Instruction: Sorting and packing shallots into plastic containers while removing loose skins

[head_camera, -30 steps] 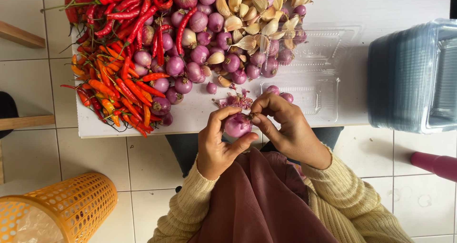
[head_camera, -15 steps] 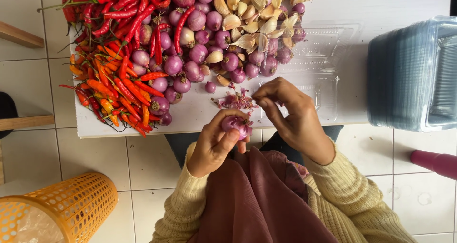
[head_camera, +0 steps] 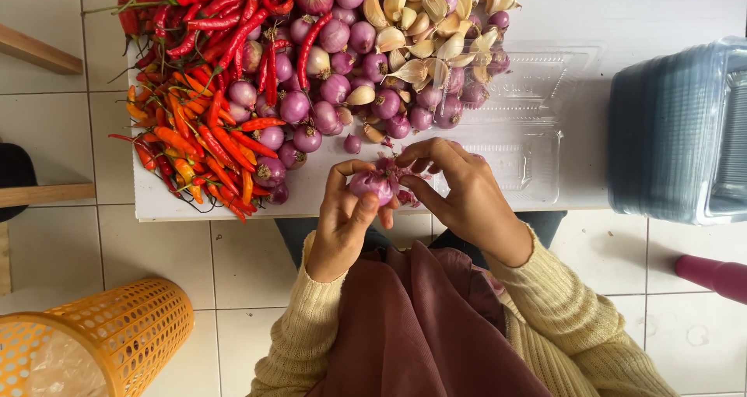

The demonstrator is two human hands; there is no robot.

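Observation:
My left hand (head_camera: 342,222) grips a purple shallot (head_camera: 370,182) at the near edge of the white table (head_camera: 615,8). My right hand (head_camera: 463,194) pinches loose purple skin (head_camera: 387,164) at the top of that same shallot. Just beyond lies a heap of shallots (head_camera: 334,86), with garlic cloves (head_camera: 424,23) behind it and red and orange chillies (head_camera: 202,93) to its left. Yellow knit sleeves and a maroon cloth (head_camera: 428,327) cover my arms and lap.
A clear plastic clamshell tray (head_camera: 529,117) lies open on the table right of my hands. A stack of bluish plastic trays (head_camera: 685,132) stands at the right edge. An orange mesh basket (head_camera: 93,342) lies on the tiled floor at lower left; a pink object (head_camera: 712,276) is at right.
Both hands stay at the shallot near the table's edge. My right fingers have shifted and pulled at the skin on its top, and the shallot has turned slightly in my left hand.

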